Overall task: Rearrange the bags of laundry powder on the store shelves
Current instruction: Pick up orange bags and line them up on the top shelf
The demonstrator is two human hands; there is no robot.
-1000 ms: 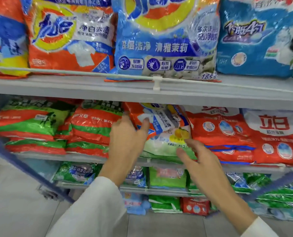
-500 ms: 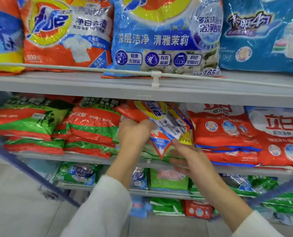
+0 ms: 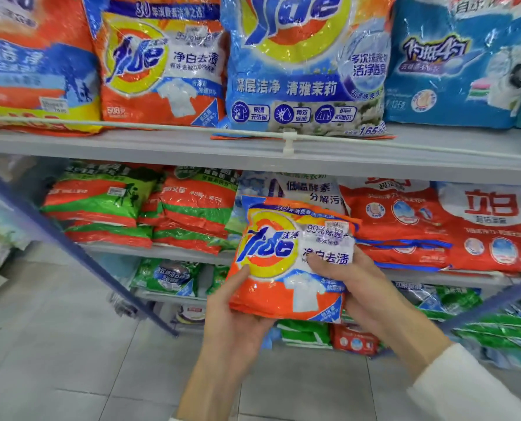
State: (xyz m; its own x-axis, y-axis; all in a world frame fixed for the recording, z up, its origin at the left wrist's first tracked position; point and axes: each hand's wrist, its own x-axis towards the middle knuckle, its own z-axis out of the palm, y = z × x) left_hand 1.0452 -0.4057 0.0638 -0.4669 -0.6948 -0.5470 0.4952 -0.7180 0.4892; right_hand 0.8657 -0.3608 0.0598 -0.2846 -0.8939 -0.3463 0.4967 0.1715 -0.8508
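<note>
- At the front of the middle shelf point(image 3: 162, 249), a person holds a small orange plastic bag of Tide laundry powder point(image 3: 271, 247) in the air, clear of the shelf, its front facing the camera.
- The left hand point(image 3: 238, 326) cups its lower left corner, fingers point(image 3: 239, 281) curled round the edge; the right hand point(image 3: 365, 290) grips the right side, thumb pressed on the front.
- Step in hand, seemingly: moving the bag to a new place.
- The next move likely calls for lifting it beside the matching large orange Tide bag point(image 3: 162, 71) on the top shelf point(image 3: 162, 147).
</note>
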